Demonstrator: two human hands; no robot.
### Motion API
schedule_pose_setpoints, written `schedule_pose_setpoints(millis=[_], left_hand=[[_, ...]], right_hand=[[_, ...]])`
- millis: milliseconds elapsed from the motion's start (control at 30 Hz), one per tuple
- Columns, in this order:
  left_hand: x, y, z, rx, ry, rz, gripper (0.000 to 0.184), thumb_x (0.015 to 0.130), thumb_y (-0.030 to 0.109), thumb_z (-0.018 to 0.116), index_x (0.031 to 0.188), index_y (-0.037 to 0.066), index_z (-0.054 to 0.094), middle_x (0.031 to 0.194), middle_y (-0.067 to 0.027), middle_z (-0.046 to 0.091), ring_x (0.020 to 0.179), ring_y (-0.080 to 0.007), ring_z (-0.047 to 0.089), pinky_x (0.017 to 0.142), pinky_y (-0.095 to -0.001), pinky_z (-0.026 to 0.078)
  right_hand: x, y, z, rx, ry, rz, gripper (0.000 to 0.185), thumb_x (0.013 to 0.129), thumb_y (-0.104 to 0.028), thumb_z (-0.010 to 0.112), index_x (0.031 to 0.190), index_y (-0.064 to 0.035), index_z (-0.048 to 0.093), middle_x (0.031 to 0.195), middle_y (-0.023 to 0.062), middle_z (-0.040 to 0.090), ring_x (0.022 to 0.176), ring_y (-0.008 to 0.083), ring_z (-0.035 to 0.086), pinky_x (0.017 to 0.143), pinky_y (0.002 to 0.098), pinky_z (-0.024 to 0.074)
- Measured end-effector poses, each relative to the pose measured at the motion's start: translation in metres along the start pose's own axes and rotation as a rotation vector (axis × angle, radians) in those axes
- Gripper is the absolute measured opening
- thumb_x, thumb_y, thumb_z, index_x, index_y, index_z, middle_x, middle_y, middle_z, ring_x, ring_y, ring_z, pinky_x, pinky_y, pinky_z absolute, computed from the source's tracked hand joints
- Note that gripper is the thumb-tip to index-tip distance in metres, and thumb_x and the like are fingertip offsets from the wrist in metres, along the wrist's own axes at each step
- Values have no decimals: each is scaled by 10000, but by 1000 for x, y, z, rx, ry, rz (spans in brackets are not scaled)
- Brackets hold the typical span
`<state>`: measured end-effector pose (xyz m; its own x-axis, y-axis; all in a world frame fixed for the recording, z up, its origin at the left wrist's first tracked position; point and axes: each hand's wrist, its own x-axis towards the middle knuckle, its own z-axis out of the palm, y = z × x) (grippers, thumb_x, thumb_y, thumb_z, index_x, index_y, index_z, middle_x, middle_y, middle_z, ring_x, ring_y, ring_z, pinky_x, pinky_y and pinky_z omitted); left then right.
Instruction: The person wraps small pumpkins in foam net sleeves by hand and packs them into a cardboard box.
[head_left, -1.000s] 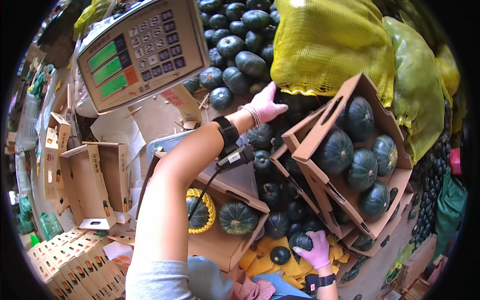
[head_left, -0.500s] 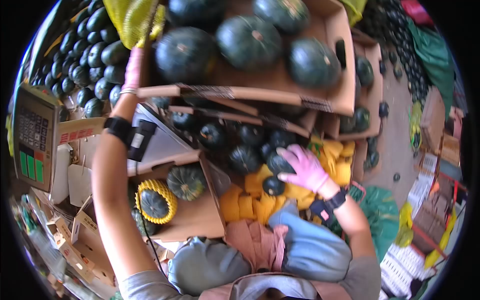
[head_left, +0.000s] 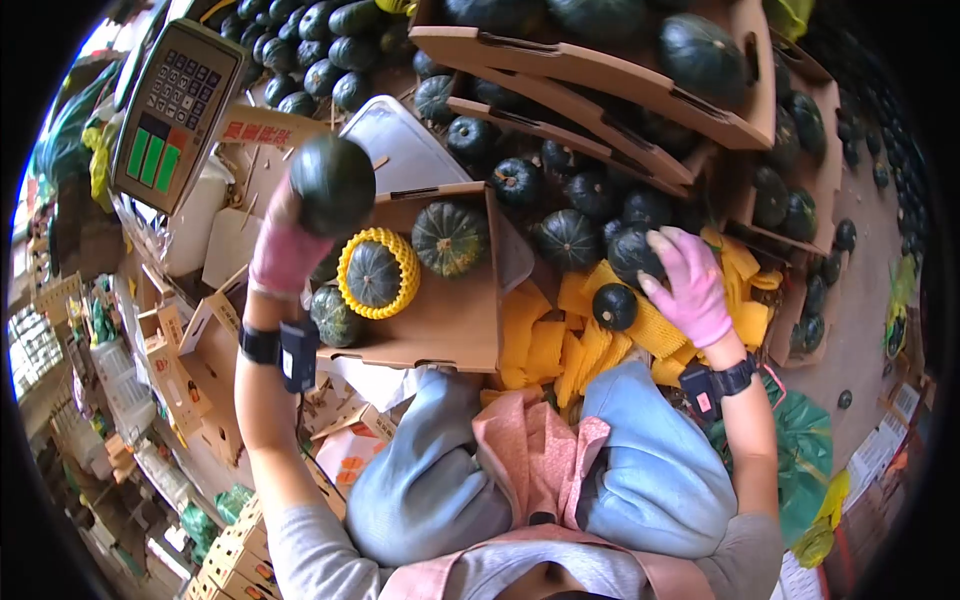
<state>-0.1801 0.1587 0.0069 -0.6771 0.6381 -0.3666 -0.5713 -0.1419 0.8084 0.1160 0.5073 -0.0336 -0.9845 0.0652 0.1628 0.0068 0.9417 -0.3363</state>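
Observation:
Raised over the left side of an open cardboard box point(head_left: 450, 325), my left hand point(head_left: 283, 245), in a pink glove, grips a dark green kabocha squash point(head_left: 338, 185). Inside that box lie a squash in a yellow foam net point(head_left: 374, 276), a mottled squash point(head_left: 449, 238) and another squash point(head_left: 336, 316). My right hand point(head_left: 694, 285), also pink-gloved, has its fingers curled over the right side of a second dark kabocha squash point(head_left: 633, 254). A small dark squash point(head_left: 614, 306) sits just below it on a heap of yellow foam nets point(head_left: 590, 350).
Stacked cardboard boxes of squash point(head_left: 600, 75) rise at the top, with more loose squashes point(head_left: 567, 238) under their edge. A digital scale display point(head_left: 178, 118) stands at upper left beside a grey metal tray point(head_left: 400, 150). A green bag point(head_left: 800, 450) lies at right.
My left hand has come down and back from beside the upper box and now holds a squash. My right hand stays at the same squash. The view has shifted left.

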Motion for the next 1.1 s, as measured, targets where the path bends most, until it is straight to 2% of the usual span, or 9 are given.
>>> schedule_pose_setpoints(millis=[100, 233, 400, 533, 733, 933, 967, 1000, 1100], left_hand=[[-38, -22, 23, 186, -117, -92, 818, 641, 314, 837, 1285, 20, 427, 1196, -113, 553, 1094, -224, 555, 983, -374, 433], [-89, -78, 43, 504, -80, -149, 680, 672, 99, 820, 1222, 20, 428, 1052, -96, 586, 959, -174, 589, 831, -314, 521], [-101, -114, 31, 403, -46, -96, 570, 789, 157, 749, 1237, 27, 422, 1056, -90, 593, 950, -173, 596, 824, -313, 523], [-98, -102, 40, 510, -123, -92, 526, 822, 249, 723, 1219, 17, 468, 1053, -85, 591, 964, -157, 574, 839, -300, 495], [-76, -127, 33, 760, -218, 20, 535, 850, 290, 692, 1251, 40, 441, 1070, -83, 576, 967, -154, 548, 838, -292, 475], [-87, -94, 61, 1459, -69, 45, 320, 817, 153, 637, 1103, 26, 572, 836, -234, 640, 858, -418, 604, 737, -462, 494], [-89, -98, 52, 1486, -28, 69, 218, 832, 98, 605, 1039, 32, 596, 704, -191, 625, 629, -270, 654, 561, -376, 496], [-88, -105, 32, 1578, -41, 474, 162, 828, 66, 590, 985, 30, 602, 688, -179, 616, 554, -246, 634, 502, -346, 489], [-86, -84, 26, 1362, 162, 225, 175, 819, 28, 589, 991, 37, 622, 691, -128, 628, 526, -175, 623, 480, -309, 513]], right_hand=[[-7, -18, -1, -90, 47, -20, 410, 741, -204, 672, 1125, -116, 560, 1033, 104, 543, 924, 287, 564, 808, 399, 467], [-36, 0, -16, -294, 105, 115, 216, 777, -235, 634, 961, -126, 606, 903, 69, 593, 898, 253, 582, 756, 388, 467], [-63, 25, -62, -263, 367, 610, 238, 839, -299, 565, 1013, -137, 584, 966, 136, 617, 871, 367, 609, 743, 469, 499], [-71, 25, -75, -363, -78, 1066, 270, 845, -303, 519, 1026, -107, 560, 1018, 197, 638, 937, 382, 618, 792, 484, 501], [-105, 40, -48, -81, -201, 1153, 258, 812, -250, 546, 999, -91, 625, 1054, 194, 635, 1006, 364, 599, 862, 431, 483], [-148, 64, -25, -93, 225, 1115, 210, 890, -295, 526, 1014, -126, 537, 949, 242, 628, 916, 438, 595, 750, 499, 481], [-146, 64, -21, -108, 280, 1000, 281, 899, -359, 523, 1033, -112, 534, 919, 251, 633, 878, 440, 604, 747, 499, 480], [-140, 60, -24, -102, 263, 948, 342, 871, -401, 576, 1055, -116, 530, 970, 220, 622, 906, 418, 599, 766, 485, 475], [-124, 51, -30, -264, 43, 804, 313, 819, -399, 630, 961, -123, 588, 1010, 143, 564, 925, 361, 580, 767, 443, 479]])
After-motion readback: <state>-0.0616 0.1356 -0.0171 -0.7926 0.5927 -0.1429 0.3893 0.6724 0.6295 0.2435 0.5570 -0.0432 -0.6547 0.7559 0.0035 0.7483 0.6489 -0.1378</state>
